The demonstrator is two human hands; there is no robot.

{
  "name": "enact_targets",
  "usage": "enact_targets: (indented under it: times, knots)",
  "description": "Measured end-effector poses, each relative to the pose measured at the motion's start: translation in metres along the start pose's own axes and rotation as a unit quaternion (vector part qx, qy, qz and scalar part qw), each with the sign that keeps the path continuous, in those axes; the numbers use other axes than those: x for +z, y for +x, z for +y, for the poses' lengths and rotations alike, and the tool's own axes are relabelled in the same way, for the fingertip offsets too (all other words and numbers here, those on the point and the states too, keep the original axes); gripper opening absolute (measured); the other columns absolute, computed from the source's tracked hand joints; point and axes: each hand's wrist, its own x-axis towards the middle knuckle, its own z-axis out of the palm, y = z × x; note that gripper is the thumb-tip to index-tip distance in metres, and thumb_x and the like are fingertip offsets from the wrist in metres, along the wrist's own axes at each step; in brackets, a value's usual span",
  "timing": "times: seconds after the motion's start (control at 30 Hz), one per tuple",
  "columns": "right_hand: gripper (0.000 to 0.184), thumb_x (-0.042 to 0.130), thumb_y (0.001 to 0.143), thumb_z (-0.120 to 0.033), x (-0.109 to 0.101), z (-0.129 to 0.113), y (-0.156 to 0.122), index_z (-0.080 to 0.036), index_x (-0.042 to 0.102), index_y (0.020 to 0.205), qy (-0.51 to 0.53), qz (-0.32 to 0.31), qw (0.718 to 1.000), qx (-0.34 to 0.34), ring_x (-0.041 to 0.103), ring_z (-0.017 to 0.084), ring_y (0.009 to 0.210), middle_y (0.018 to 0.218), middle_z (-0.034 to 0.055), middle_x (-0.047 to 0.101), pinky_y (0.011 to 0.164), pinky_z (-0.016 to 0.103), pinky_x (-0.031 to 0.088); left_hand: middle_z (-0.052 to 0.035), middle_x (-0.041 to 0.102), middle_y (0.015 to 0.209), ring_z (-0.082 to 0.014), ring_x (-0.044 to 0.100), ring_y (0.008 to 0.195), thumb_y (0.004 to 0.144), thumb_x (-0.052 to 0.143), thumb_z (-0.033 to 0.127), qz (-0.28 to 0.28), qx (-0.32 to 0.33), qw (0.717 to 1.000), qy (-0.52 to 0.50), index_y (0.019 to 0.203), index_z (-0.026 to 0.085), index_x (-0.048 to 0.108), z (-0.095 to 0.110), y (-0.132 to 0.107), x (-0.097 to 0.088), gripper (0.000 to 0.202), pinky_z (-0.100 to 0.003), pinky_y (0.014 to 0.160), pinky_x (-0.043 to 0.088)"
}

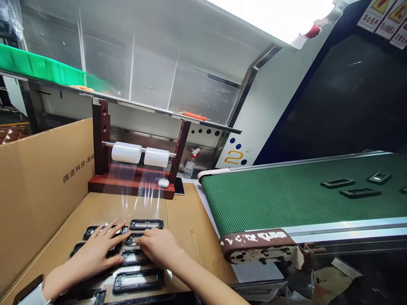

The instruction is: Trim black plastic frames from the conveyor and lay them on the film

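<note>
On cardboard (193,224): left hand (98,250) splayed empty over black rectangular frames (138,281); right hand (160,245) curled, grip unclear.

head | forward and down, tilted | hands (97,250) (160,245) close, low in frame | lower right too dark to tell

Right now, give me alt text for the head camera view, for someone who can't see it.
A left hand with fingers spread and a right hand with fingers bent are over black frames arranged on cardboard. Behind them, two white rolls of clear film hang on a reddish-brown stand; at right, a green conveyor belt carries similar pieces.
</note>
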Motion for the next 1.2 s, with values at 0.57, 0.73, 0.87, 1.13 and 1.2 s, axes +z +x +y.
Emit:
enact_targets:
  times: [0.57, 0.73, 0.87, 1.13, 1.2]
  knots:
    - [0.02, 0.05, 0.095, -0.028, -0.023, 0.044, -0.054, -0.026, 0.066, 0.107, 0.001, -0.1, 0.994, 0.05, 0.065, 0.016, 0.086, 0.095, 0.0011, 0.069, 0.067, 0.022, 0.047, -0.0026, 0.035, 0.151, -0.0389, 0.028, 0.138, 0.081, 0.058, 0.049, 0.004, 0.008, 1.0, -0.001, 0.134, 0.042, 0.046, -0.002, 0.0, -0.001, 0.054, -0.063, 0.109, 0.024]
    - [0.021, 0.051, 0.094, -0.025, -0.041, 0.065, -0.086, -0.025, 0.068, 0.105, -0.019, -0.126, 0.987, 0.101, 0.065, 0.017, 0.087, 0.092, 0.0025, 0.068, 0.067, 0.022, 0.045, -0.0003, 0.032, 0.152, -0.0369, 0.024, 0.14, 0.082, 0.056, 0.051, -0.001, 0.017, 1.0, 0.002, 0.136, 0.043, 0.043, -0.007, 0.002, 0.002, 0.056, -0.061, 0.11, 0.023]
    - [0.023, 0.047, 0.096, -0.027, -0.049, 0.065, -0.086, -0.026, 0.068, 0.107, -0.023, -0.095, 0.988, 0.122, 0.064, 0.017, 0.088, 0.093, 0.0026, 0.068, 0.069, 0.022, 0.045, -0.003, 0.033, 0.152, -0.0347, 0.026, 0.14, 0.087, 0.05, 0.049, 0.023, 0.02, 1.0, -0.006, 0.137, 0.038, 0.044, -0.013, 0.014, 0.003, 0.052, -0.061, 0.109, 0.025]
    - [0.024, 0.049, 0.095, -0.033, -0.018, 0.03, -0.002, -0.029, 0.065, 0.112, -0.012, -0.035, 0.997, 0.073, 0.065, 0.018, 0.089, 0.095, 0.0008, 0.068, 0.07, 0.024, 0.05, -0.0074, 0.039, 0.15, -0.0362, 0.029, 0.139, 0.079, 0.059, 0.04, 0.032, 0.019, 0.999, 0.01, 0.129, 0.034, 0.056, -0.008, 0.041, -0.008, 0.05, -0.062, 0.109, 0.024]
    - [0.024, 0.048, 0.095, -0.032, -0.01, 0.024, 0.016, -0.03, 0.066, 0.111, -0.013, -0.032, 0.998, 0.062, 0.066, 0.018, 0.088, 0.093, 0.0007, 0.069, 0.07, 0.026, 0.051, -0.0072, 0.039, 0.15, -0.036, 0.029, 0.139, 0.078, 0.06, 0.04, 0.031, 0.017, 0.999, 0.015, 0.129, 0.035, 0.057, -0.006, 0.041, -0.01, 0.052, -0.061, 0.11, 0.024]
